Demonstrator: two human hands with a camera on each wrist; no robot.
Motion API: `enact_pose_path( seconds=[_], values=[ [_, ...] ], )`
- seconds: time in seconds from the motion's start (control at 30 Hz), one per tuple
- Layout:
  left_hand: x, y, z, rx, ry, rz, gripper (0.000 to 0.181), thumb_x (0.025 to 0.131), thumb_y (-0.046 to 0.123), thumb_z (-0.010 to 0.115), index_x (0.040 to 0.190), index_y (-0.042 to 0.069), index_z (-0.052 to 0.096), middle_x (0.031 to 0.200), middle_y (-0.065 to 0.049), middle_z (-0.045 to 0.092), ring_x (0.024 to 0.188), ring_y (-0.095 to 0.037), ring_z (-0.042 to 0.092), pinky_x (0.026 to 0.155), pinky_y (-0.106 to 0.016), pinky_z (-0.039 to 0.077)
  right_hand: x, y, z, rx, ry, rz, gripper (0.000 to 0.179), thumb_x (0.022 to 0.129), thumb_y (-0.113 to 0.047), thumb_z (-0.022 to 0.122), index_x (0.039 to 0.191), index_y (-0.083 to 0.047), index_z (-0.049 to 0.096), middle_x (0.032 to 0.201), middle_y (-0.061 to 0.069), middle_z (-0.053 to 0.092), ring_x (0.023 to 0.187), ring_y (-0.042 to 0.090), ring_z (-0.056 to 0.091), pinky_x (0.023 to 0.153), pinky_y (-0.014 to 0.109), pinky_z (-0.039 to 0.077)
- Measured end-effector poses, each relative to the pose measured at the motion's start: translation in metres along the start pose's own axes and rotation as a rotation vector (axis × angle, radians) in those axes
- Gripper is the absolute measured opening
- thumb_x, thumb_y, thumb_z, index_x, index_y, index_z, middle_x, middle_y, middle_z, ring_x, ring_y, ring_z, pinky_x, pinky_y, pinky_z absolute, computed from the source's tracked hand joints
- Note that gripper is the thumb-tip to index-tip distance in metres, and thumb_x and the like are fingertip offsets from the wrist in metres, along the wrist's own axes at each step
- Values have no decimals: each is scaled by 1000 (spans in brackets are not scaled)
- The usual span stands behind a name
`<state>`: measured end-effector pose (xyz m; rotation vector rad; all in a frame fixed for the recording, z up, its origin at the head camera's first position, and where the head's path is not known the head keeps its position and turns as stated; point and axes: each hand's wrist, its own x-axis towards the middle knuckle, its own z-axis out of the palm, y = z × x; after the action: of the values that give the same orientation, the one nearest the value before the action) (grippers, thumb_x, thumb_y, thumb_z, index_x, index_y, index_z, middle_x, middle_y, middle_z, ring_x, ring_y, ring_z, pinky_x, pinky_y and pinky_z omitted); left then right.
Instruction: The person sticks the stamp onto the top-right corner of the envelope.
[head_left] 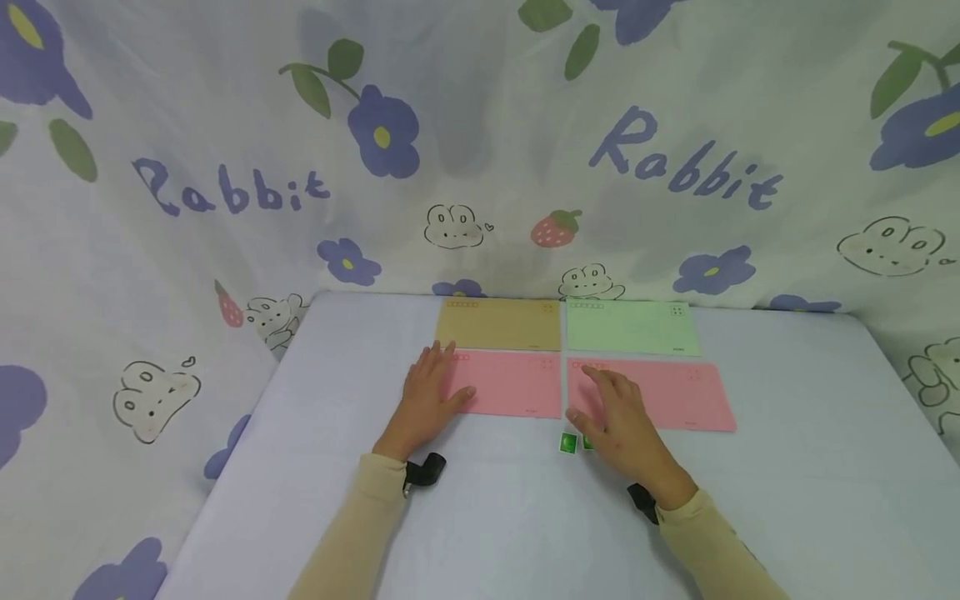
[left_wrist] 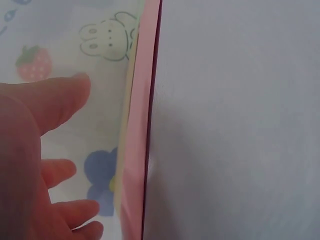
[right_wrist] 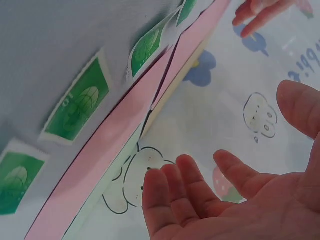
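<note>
My left hand is over the left end of a pink envelope, fingers spread and holding nothing. To its right, my right hand hovers across the near-left part of a second pink envelope, with loosely bent, empty fingers. A green stamp lies on the table just left of the right thumb, and another green stamp is partly covered by that hand. In the right wrist view, several green leaf-printed stamps lie in a row along the envelopes' near edge.
Behind the pink envelopes are a tan envelope on the left and a light green envelope on the right. All rest on a white-covered table. A rabbit-and-flower patterned cloth hangs behind and at the sides.
</note>
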<state>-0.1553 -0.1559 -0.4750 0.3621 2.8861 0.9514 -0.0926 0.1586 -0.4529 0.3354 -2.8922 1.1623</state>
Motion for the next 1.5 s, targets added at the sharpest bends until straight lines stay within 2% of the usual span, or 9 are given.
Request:
enact_pose_path(
  seconds=[0.2,0.3,0.5,0.7,0.97,1.23,1.5],
  values=[
    [-1,2,0,-6,-6,-16,83,97,42,64,161,11,22,166,-21,14,154,-35,4,123,-53,3,0,-2,3,26,-46,25,69,97,-32,67,154,-7,36,146,20,42,135,38,35,102,65,42],
    [-2,2,0,-2,-16,-23,82,97,41,64,161,9,23,166,-22,14,154,-36,5,124,-53,3,-1,-3,4,42,-56,16,64,97,-31,67,150,-6,40,141,19,48,132,36,38,102,61,43],
    [-1,1,3,10,-29,-17,78,97,38,65,158,4,29,164,-24,16,153,-38,7,123,-56,5,-1,-3,6,-7,-47,-35,42,96,-22,69,130,-1,56,125,17,57,120,34,46,97,53,46],
    [0,0,4,39,-28,-2,76,97,36,66,156,1,33,163,-27,19,153,-40,10,122,-59,6,-2,-7,7,-67,-80,-29,29,91,-16,75,115,-3,64,112,11,60,110,30,49,91,46,49],
    [-2,1,4,78,-28,16,70,96,34,67,151,-1,42,162,-28,20,152,-42,11,121,-60,8,-4,-10,8,-101,-125,-23,27,89,-17,77,111,-4,68,106,5,60,105,25,51,89,42,50],
    [-4,0,4,149,-41,35,71,95,33,69,150,-2,43,162,-28,19,152,-43,12,121,-61,10,-5,-10,10,-147,-116,-42,27,88,-17,79,108,-3,69,102,5,60,101,24,52,86,40,51],
    [-4,0,3,146,-41,44,71,94,33,70,149,-3,44,161,-29,20,151,-44,12,120,-62,11,-7,-9,11,-197,-102,-92,25,86,-16,80,105,-3,69,98,4,61,96,22,52,83,38,51]
  ],
)
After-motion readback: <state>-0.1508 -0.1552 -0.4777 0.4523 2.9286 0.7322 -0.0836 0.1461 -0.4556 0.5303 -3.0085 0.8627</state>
